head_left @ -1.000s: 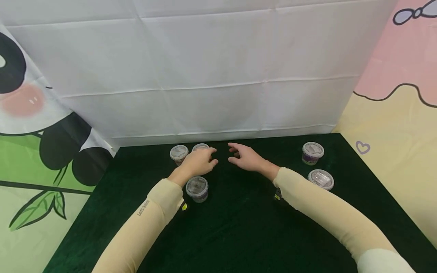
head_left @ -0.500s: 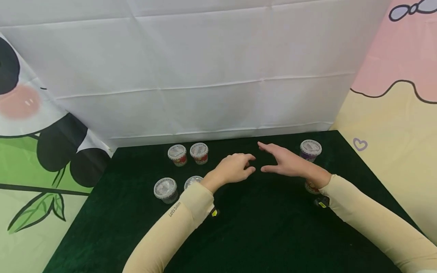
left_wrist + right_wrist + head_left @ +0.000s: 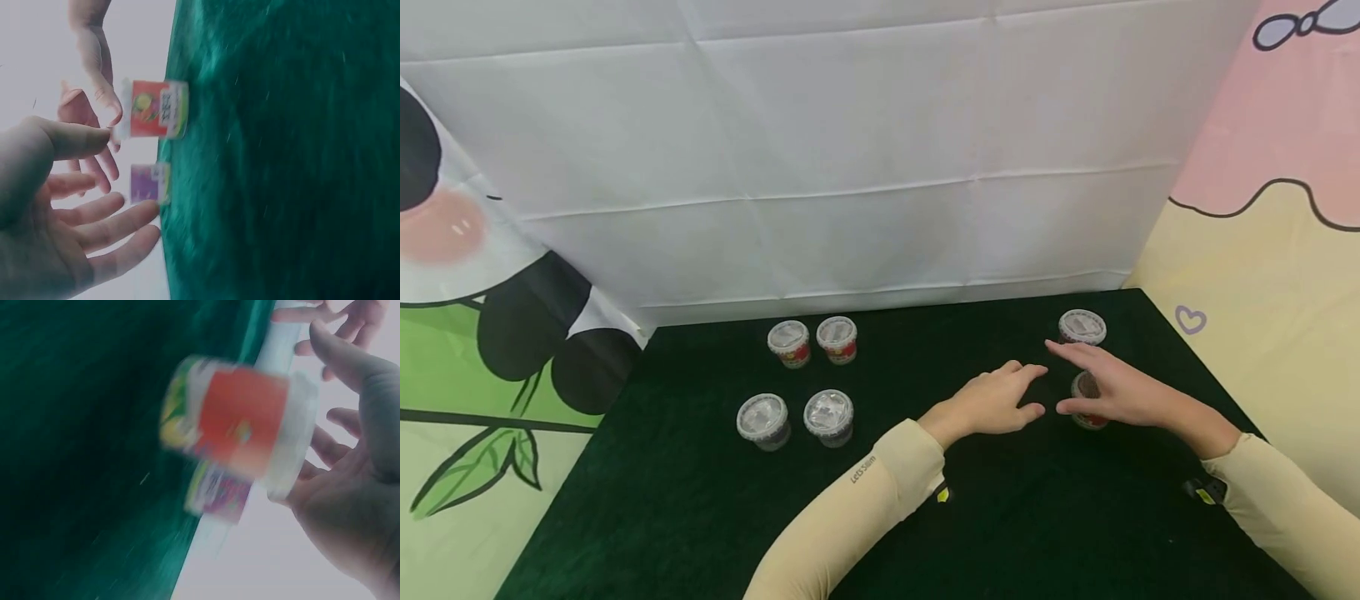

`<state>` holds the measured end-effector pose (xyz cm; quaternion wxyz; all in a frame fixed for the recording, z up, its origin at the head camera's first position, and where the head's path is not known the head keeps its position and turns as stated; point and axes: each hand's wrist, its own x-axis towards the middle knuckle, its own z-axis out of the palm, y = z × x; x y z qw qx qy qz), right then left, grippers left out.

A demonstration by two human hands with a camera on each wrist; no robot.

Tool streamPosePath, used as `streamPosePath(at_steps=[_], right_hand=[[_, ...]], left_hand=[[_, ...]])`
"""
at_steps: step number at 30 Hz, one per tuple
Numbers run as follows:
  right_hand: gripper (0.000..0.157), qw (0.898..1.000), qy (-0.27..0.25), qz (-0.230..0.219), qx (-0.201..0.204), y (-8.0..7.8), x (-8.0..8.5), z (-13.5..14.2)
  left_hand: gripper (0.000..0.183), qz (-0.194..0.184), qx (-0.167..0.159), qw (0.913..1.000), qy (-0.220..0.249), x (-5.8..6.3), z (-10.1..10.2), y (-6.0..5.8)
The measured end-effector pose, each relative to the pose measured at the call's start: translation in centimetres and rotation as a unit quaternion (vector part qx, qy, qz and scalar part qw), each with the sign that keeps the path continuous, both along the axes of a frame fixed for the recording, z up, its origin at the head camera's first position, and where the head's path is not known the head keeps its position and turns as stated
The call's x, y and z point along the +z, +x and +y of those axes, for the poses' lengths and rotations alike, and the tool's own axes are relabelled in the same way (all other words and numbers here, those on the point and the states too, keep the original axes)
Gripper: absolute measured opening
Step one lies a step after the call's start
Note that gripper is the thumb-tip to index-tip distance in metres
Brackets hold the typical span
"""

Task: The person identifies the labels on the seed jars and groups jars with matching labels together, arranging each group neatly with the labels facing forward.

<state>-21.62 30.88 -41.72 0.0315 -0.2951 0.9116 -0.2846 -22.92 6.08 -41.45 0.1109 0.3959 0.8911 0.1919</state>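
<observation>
Head view: over the green table (image 3: 1037,533), the right hand (image 3: 1123,390), fingers apart, and left hand (image 3: 988,402), likewise spread, flank an upright red-labelled tub (image 3: 1085,387), at nine o'clock from the nearer right, three from the left; contact unclear.

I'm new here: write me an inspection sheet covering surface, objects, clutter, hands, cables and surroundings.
Surface: dark green fabric tabletop
Job's things: red-labelled round plastic tub at right; purple-labelled round plastic tub behind it; four more round lidded tubs at left
Clutter: nothing seen
Hands: left hand and right hand, neither visibly gripping; contact with nearest tub unclear
Cables: nothing seen
Surroundings: creased white fabric backdrop; cartoon-printed cloths at both sides
</observation>
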Motion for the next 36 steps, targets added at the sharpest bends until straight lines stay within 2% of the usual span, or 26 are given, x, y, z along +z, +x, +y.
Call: streamPosePath(at_steps=[5,9,15,20,24,27,32,36], right_hand=[[0.092,1.0,-0.001,0.0,-0.02,0.9,-0.9,2.5],[0.095,1.0,-0.013,-0.009,-0.02,1.5,-1.6,3.9],[0.083,0.997,-0.059,-0.043,-0.017,2.0,-2.4,5.5],[0.074,0.995,-0.079,-0.055,-0.016,2.2,-2.7,6.1],[0.071,0.993,-0.093,-0.064,-0.019,2.3,-2.9,6.3],[0.071,0.992,-0.099,-0.075,-0.02,2.4,-3.1,6.3],[0.07,0.991,-0.1,-0.083,-0.015,2.4,-3.5,6.2],[0.07,0.991,-0.105,-0.086,-0.017,2.3,-3.5,6.2]], left_hand=[[0.072,-0.01,-0.019,0.9997,0.016,-1.2,1.9,0.5],[0.074,-0.016,-0.037,0.999,0.019,-1.6,2.8,1.1],[0.072,-0.007,-0.047,0.9989,0.008,-1.7,3.8,2.1],[0.073,0.048,-0.056,0.9969,-0.028,-1.9,4.6,2.9],[0.075,0.128,-0.059,0.9861,-0.088,-2.0,5.2,3.5],[0.078,0.166,-0.052,0.9767,-0.125,-1.9,5.5,3.9],[0.083,0.181,-0.032,0.971,-0.153,-1.5,5.9,4.7],[0.082,0.182,-0.023,0.9705,-0.156,-1.3,6.1,4.9]])
